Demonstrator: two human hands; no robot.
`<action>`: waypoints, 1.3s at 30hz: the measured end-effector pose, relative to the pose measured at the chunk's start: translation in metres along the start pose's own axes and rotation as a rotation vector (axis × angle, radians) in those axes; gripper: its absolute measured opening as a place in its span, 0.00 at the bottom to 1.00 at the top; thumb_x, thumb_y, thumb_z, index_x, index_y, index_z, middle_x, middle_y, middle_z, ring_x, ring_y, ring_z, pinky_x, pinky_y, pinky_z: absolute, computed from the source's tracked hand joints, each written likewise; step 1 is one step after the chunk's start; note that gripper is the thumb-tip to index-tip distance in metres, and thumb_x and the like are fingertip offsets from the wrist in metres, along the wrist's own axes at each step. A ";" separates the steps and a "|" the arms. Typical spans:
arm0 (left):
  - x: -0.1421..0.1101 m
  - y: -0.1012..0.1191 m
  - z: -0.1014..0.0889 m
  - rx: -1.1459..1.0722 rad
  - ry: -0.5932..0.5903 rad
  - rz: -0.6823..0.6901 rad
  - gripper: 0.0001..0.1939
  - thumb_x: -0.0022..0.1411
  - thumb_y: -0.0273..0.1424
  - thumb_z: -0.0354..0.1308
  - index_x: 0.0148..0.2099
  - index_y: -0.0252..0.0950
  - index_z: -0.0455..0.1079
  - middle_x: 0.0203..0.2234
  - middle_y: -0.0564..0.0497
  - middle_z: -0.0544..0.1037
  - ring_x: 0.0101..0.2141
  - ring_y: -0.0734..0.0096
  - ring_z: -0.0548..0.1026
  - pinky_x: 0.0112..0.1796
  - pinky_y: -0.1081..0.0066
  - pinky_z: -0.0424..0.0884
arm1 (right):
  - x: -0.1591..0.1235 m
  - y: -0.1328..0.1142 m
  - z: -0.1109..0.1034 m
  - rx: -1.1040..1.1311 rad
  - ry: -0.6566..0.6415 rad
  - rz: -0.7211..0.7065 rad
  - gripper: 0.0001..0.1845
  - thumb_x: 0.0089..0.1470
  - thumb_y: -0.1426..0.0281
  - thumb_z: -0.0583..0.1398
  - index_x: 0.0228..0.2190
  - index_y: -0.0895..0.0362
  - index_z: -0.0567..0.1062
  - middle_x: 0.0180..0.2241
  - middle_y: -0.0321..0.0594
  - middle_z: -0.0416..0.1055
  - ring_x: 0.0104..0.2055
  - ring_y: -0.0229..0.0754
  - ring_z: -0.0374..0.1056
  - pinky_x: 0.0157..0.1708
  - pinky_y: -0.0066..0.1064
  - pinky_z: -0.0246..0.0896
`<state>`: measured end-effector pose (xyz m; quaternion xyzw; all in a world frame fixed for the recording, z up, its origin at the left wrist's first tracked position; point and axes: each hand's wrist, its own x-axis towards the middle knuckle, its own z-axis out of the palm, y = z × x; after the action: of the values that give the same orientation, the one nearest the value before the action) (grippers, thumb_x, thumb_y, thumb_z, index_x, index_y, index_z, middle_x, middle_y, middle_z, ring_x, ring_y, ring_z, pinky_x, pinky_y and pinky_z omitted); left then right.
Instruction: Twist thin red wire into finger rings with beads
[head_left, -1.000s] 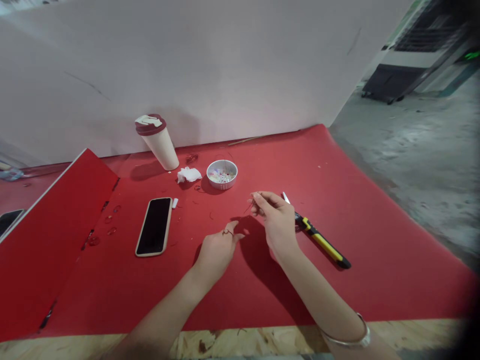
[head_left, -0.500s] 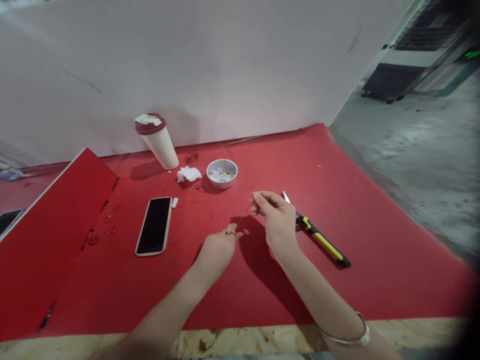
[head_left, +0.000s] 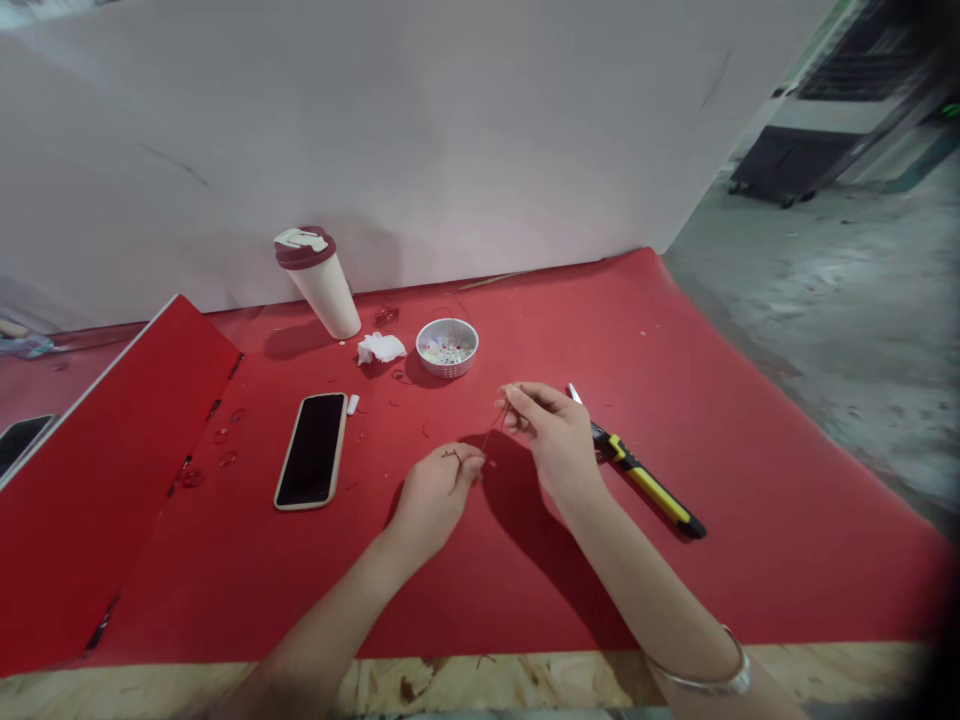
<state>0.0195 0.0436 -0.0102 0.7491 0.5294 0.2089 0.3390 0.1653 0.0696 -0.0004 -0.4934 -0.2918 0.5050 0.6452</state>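
My left hand (head_left: 435, 490) rests on the red mat (head_left: 750, 480) with its fingers curled around a thin dark red thread (head_left: 491, 432). My right hand (head_left: 551, 430) hovers just to the right, its fingertips pinched on the thread's other end. The thread runs taut between the two hands. A small white bowl of mixed beads (head_left: 447, 347) stands a short way beyond the hands.
A yellow-and-black utility knife (head_left: 637, 475) lies just right of my right hand. A phone (head_left: 311, 450) lies face up at the left, with a crumpled tissue (head_left: 381, 347) and a lidded cup (head_left: 319, 280) behind it. A raised red panel (head_left: 97, 450) stands far left.
My left hand's fingers have curled in a little more and shifted slightly right toward the right hand. The right hand stays almost where it was.
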 end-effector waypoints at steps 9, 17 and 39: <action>0.003 0.000 -0.006 -1.041 -0.062 -0.221 0.13 0.54 0.39 0.60 0.32 0.34 0.66 0.26 0.53 0.70 0.27 0.78 0.69 0.29 0.78 0.67 | -0.014 0.002 0.010 -0.067 -0.215 0.065 0.08 0.44 0.65 0.65 0.23 0.57 0.76 0.14 0.31 0.66 0.23 0.35 0.64 0.24 0.26 0.57; 0.007 -0.005 -0.012 -1.099 -0.119 -0.293 0.16 0.48 0.38 0.66 0.32 0.34 0.65 0.21 0.55 0.70 0.22 0.80 0.68 0.22 0.81 0.62 | -0.015 0.003 0.009 -0.094 -0.253 0.062 0.09 0.44 0.64 0.65 0.24 0.57 0.75 0.15 0.31 0.66 0.21 0.34 0.60 0.24 0.27 0.56; 0.007 -0.008 -0.011 -1.344 -0.254 -0.250 0.07 0.53 0.28 0.62 0.29 0.31 0.68 0.17 0.57 0.68 0.12 0.92 0.49 0.17 0.81 0.47 | -0.017 0.007 0.013 0.012 -0.329 0.104 0.08 0.44 0.65 0.65 0.22 0.58 0.75 0.15 0.31 0.65 0.21 0.33 0.59 0.24 0.28 0.53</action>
<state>0.0091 0.0548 -0.0089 0.3289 0.3237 0.3615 0.8102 0.1460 0.0577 -0.0006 -0.4146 -0.3645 0.6136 0.5646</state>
